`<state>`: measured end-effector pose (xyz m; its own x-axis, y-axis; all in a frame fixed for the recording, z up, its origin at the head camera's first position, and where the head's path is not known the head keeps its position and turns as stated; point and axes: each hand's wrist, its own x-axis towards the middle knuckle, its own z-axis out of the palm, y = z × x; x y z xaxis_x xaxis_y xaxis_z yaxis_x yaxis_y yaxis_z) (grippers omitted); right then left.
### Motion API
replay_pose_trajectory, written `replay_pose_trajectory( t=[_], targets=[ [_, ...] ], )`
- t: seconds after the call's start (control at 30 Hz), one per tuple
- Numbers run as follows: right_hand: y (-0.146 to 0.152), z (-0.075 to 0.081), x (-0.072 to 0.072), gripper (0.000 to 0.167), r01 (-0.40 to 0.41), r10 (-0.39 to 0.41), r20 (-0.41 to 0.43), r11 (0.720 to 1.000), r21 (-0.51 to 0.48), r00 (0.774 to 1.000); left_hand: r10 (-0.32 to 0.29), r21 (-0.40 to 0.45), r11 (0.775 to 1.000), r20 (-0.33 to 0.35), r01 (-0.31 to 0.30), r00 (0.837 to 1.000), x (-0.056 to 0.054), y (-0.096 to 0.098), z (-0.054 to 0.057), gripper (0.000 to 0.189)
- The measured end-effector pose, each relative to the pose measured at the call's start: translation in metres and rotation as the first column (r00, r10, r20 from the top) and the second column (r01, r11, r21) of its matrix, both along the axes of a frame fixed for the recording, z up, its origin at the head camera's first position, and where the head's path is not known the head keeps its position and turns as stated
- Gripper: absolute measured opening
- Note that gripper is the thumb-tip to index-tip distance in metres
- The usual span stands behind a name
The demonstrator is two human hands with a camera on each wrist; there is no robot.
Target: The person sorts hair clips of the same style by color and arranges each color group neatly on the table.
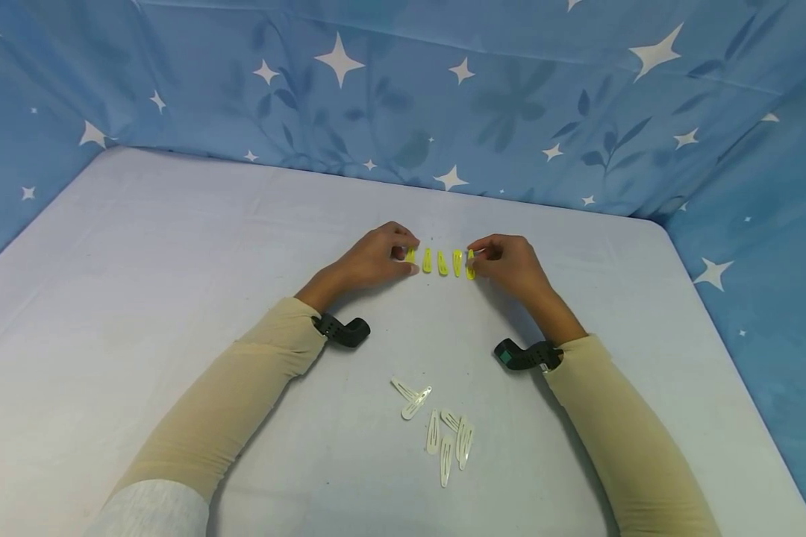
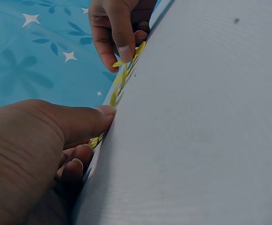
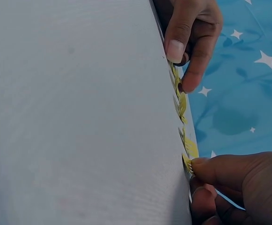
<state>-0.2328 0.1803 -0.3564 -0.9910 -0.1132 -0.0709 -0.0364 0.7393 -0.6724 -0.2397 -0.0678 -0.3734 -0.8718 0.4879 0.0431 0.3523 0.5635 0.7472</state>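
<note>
Several yellow snap hair clips [image 1: 442,263] stand side by side in a row on the white table. At the row's left end, my left hand [image 1: 379,257] has its thumb and forefinger at the two ends of the leftmost yellow clip [image 1: 410,256], partly hiding it. My right hand [image 1: 510,265] pinches the rightmost yellow clip [image 1: 471,270] between thumb and fingers. The left wrist view shows this clip [image 2: 141,48] at the right hand's fingertips, across the row from my left hand [image 2: 47,145]. In the right wrist view, my right thumb presses on a yellow clip [image 3: 187,164].
Nearer to me on the white table [image 1: 275,462] lies a loose group of several cream-white snap hair clips [image 1: 446,459], some overlapping. Behind the far edge hangs a blue curtain [image 1: 403,97] with white stars. Black straps with camera mounts [image 1: 341,330] sit on both wrists.
</note>
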Motion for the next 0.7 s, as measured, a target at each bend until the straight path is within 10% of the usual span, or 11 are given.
replay_pose_trajectory(
  t=[0.7],
  targets=[
    [-0.0011, 0.0021, 0.0003, 0.027, 0.005, -0.004, -0.022, 0.997, 0.081, 1.000, -0.008, -0.009, 1.000, -0.049, 0.008, 0.999, -0.0022, 0.0000, -0.0011, 0.054]
  ],
)
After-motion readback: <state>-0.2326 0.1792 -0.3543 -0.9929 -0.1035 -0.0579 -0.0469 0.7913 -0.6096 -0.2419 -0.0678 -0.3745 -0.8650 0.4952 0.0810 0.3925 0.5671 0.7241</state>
